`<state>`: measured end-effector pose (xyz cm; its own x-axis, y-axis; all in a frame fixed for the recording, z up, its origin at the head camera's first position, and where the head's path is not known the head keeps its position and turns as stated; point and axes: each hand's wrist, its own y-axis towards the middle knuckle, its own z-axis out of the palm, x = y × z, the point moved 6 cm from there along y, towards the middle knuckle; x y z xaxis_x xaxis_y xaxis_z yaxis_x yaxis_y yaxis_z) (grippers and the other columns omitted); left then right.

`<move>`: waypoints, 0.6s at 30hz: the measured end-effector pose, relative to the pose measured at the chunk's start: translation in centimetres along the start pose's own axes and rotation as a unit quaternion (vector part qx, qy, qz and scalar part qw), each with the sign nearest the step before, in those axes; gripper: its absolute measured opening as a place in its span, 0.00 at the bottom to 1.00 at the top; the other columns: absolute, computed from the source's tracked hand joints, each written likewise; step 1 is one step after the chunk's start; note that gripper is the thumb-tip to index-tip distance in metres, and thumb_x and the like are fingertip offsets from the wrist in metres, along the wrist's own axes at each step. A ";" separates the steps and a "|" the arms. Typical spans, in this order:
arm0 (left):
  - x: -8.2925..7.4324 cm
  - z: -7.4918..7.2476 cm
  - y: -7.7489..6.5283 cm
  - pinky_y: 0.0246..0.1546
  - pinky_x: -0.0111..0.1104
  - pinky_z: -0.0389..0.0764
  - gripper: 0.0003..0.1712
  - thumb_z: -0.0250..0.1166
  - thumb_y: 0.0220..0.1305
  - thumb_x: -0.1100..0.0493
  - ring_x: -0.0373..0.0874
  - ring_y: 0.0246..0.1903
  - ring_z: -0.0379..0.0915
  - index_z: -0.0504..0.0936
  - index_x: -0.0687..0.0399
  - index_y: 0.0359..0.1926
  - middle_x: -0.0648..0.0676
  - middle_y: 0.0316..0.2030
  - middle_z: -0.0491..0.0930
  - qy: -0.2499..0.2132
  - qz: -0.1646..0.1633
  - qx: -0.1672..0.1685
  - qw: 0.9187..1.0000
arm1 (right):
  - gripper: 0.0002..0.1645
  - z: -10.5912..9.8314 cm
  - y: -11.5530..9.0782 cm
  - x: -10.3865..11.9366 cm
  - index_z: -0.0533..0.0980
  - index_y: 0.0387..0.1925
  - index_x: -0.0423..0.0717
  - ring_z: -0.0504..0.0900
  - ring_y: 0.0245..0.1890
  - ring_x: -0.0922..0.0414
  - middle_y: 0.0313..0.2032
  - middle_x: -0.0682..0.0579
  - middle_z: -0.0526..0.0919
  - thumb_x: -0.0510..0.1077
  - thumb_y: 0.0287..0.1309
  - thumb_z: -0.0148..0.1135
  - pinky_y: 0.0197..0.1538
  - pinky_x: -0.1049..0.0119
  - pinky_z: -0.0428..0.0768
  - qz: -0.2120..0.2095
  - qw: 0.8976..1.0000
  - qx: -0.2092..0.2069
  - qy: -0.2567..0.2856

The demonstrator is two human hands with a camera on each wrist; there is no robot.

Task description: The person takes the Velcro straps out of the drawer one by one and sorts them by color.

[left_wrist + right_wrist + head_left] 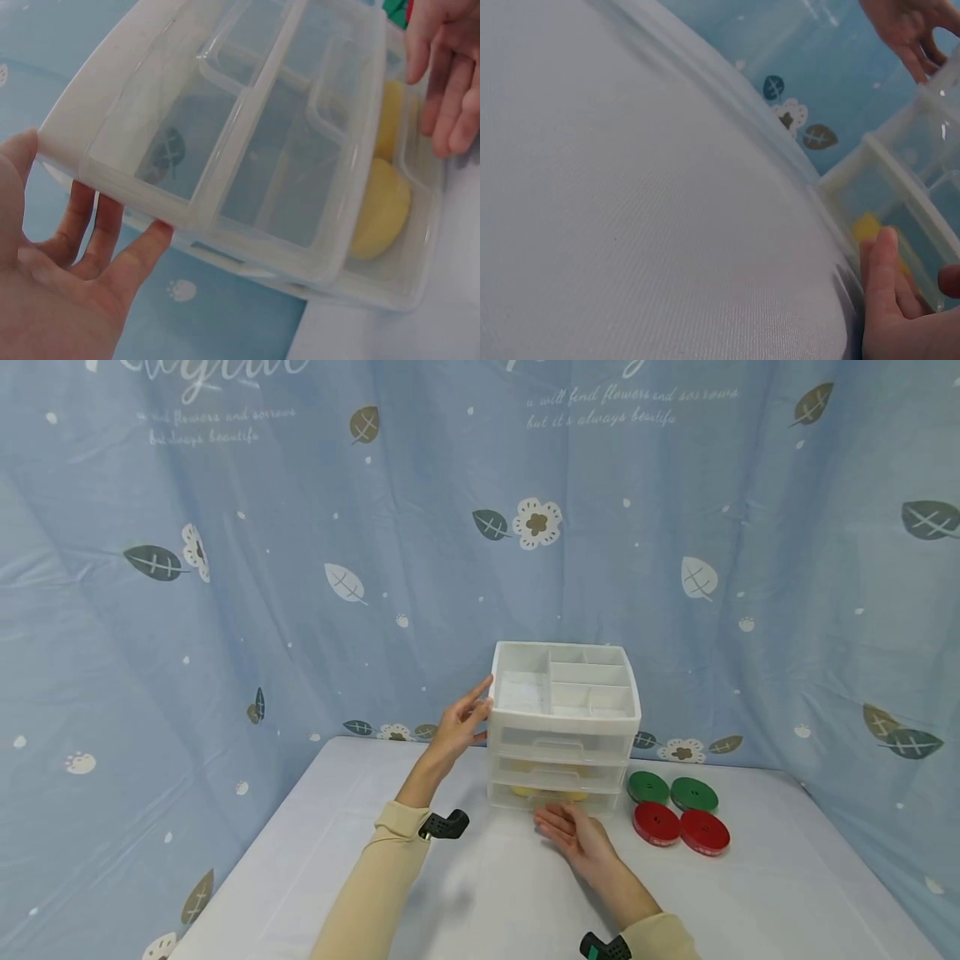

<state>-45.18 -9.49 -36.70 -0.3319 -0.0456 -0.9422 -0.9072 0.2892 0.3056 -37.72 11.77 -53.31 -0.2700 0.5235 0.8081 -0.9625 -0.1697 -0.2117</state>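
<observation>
A white organizer with clear drawers (558,722) stands on the table, its top split into compartments. My left hand (455,727) rests against its left side, fingers spread, fingertips touching the upper edge in the left wrist view. My right hand (581,839) is at the front of the bottom drawer (504,795), fingers nearly straight and close to the drawer's handle. Through the clear plastic, round yellow things (381,214) show in the bottom drawer. The two drawers above it (281,187) look pushed in.
Two green rolls (693,794) and two red rolls (705,832), like ribbon or tape, lie flat to the right of the organizer. A white cloth covers the table (337,827). Behind it hangs a blue curtain (420,527) with leaf and flower prints.
</observation>
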 end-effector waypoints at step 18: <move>0.1 -0.1 0.1 0.60 0.49 0.78 0.26 0.55 0.73 0.43 0.49 0.61 0.72 0.64 0.17 0.69 0.55 0.56 0.77 -0.001 -0.004 -0.001 1.000 | 0.29 -0.4 0.6 0.2 0.56 0.69 0.26 0.85 0.52 0.51 0.51 0.40 0.84 0.44 0.78 0.39 0.59 0.64 0.81 -0.026 0.999 -0.030 0.036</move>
<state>-45.32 -9.57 -36.77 -0.3245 -0.0453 -0.9448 -0.9099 0.2877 0.2987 -38.35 12.09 -53.44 -0.2189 0.5898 0.7773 -0.9745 -0.0912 -0.2053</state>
